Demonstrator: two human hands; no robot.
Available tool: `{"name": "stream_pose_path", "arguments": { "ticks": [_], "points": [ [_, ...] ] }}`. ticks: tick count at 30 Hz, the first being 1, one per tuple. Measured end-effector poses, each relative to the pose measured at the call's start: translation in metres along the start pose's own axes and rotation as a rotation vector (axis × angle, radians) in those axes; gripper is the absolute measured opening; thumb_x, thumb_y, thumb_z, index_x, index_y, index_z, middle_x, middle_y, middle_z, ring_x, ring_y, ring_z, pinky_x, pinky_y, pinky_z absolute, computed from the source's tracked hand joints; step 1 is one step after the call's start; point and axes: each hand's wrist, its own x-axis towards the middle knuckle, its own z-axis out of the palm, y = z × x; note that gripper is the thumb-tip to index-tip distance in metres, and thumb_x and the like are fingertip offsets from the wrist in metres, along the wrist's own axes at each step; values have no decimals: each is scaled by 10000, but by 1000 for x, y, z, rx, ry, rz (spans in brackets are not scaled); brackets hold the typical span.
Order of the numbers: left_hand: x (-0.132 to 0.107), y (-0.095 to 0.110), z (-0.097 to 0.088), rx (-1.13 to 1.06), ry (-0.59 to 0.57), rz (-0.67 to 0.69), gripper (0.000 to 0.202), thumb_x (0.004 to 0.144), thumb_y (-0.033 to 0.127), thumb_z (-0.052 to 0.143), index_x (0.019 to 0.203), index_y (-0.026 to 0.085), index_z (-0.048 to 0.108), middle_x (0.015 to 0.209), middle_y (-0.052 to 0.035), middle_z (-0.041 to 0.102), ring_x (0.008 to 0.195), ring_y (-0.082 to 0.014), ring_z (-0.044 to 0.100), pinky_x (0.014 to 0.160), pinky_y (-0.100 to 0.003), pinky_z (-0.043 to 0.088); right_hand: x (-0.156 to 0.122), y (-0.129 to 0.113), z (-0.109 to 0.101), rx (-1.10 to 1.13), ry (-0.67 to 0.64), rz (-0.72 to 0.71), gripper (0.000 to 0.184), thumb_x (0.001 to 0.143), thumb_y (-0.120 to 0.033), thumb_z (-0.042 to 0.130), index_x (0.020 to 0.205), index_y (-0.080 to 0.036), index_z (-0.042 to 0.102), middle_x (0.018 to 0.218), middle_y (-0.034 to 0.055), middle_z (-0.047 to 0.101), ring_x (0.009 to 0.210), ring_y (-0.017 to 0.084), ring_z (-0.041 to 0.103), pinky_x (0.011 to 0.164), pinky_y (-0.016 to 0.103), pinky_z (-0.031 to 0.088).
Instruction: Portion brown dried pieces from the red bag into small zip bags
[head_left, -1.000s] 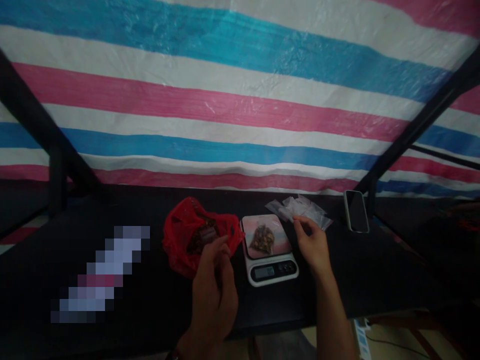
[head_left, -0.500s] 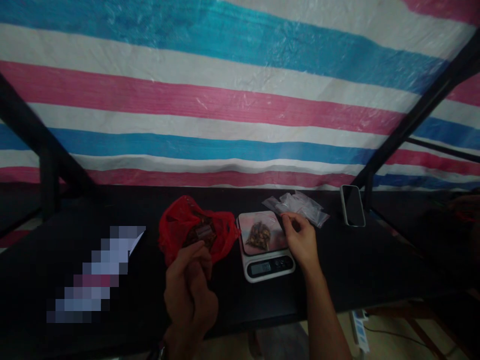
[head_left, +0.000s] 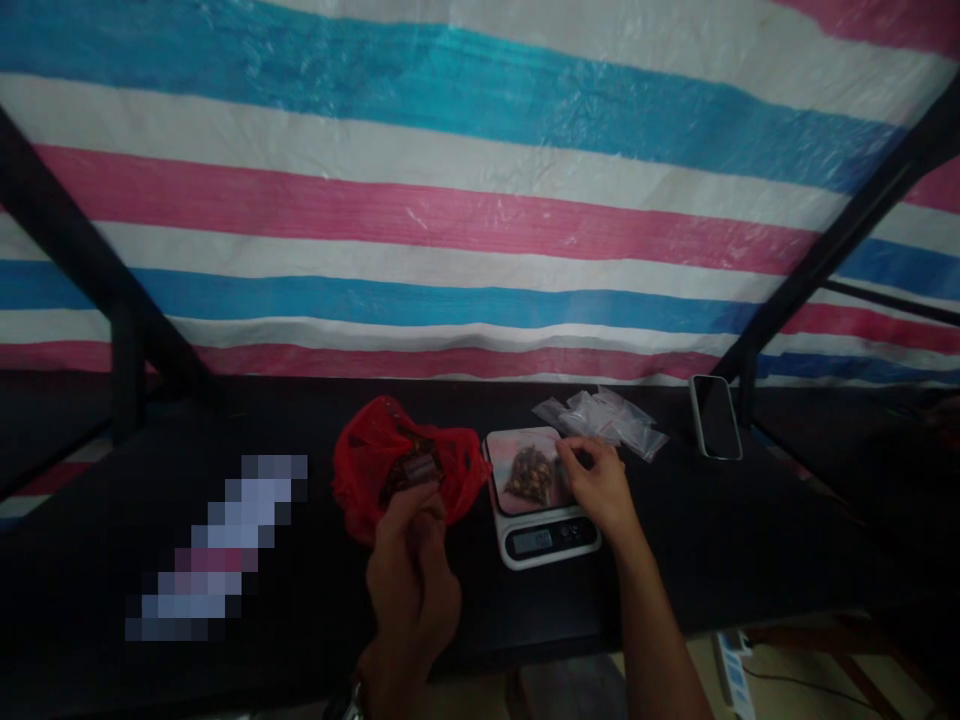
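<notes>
Your right grip [head_left: 606,490] now sits over the right edge of the scale [head_left: 551,540], further from the clear bags [head_left: 606,418]. The filled pouch [head_left: 529,475] lies on the scale; whether you pinch it, I cannot tell. Your left grip [head_left: 412,565] curls by the red bag [head_left: 361,440], its hold unclear.

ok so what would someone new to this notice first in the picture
The shiny blue, pink and white striped sheeting dominates, filling the view behind the black table. On the table, the bright red plastic bag stands out near the middle, just beyond the left hand. Right of it is a white scale bearing a clear packet of brownish pieces, with the right hand at the packet's right.
</notes>
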Motion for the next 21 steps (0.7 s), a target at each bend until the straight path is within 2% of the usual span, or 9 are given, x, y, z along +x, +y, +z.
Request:
{"name": "stream_pose_path", "arguments": {
  "ticks": [4, 6, 8, 10, 13, 15, 18, 21],
  "points": [
    [7, 11, 9, 30, -145, -22, 225, 1038, 281, 478, 1128, 216, 674, 1024, -73, 720, 942, -210, 694, 869, -348, 572, -6, -26, -10, 176, -116, -106, 398, 944, -582, 594, 854, -227, 752, 894, 53, 721, 913, 259, 659, 894, 385, 505],
    [11, 16, 12, 9, -188, -102, 265, 1013, 333, 536, 1208, 224, 681, 1195, -106, 719, 1126, -251, 674, 1029, -425, 537, -12, -44, -15, 270, -212, -185, 349, 974, -529, 608, 838, -229, 723, 868, 31, 674, 879, 228, 634, 843, 337, 495],
    [14, 19, 14, -84, -230, -218, 357, 978, 401, 607, 1286, 237, 681, 1319, -110, 702, 1248, -270, 638, 1114, -454, 494, -19, -60, -18, 315, -310, -250, 300, 990, -473, 622, 830, -233, 706, 860, 21, 639, 861, 210, 609, 819, 317, 480],
    [16, 22, 15, -246, -315, -374, 388, 958, 487, 637, 1233, 227, 727, 1253, -94, 742, 1179, -267, 678, 1049, -412, 537, -26, -72, -16, 330, -389, -282, 257, 991, -432, 631, 838, -238, 703, 860, 18, 629, 844, 202, 589, 802, 311, 473],
    [17, 26, 16, -406, -359, -562, 430, 926, 596, 650, 952, 189, 784, 896, -45, 766, 831, -211, 698, 767, -301, 573, -34, -82, -8, 329, -399, -254, 224, 968, -398, 646, 824, -238, 709, 828, 14, 626, 803, 196, 556, 775, 311, 461],
    [19, 29, 16, -405, -297, -571, 441, 899, 611, 677, 849, 183, 768, 785, -21, 730, 748, -188, 657, 701, -271, 541, -38, -83, -2, 330, -360, -209, 214, 949, -397, 654, 826, -236, 721, 821, 14, 638, 784, 193, 538, 753, 310, 448],
    [22, 31, 15, -394, -246, -520, 414, 895, 593, 681, 836, 190, 753, 803, -17, 736, 774, -190, 658, 732, -271, 538, -43, -83, 5, 337, -347, -151, 194, 918, -407, 675, 852, -235, 737, 825, 12, 655, 770, 189, 529, 731, 309, 435],
    [21, 29, 14, -394, -253, -506, 365, 926, 538, 654, 847, 195, 750, 807, -16, 736, 767, -186, 659, 727, -266, 534, -45, -83, 9, 309, -350, -129, 183, 897, -399, 675, 825, -237, 720, 783, -2, 620, 746, 184, 511, 717, 307, 423]
  ]
}}
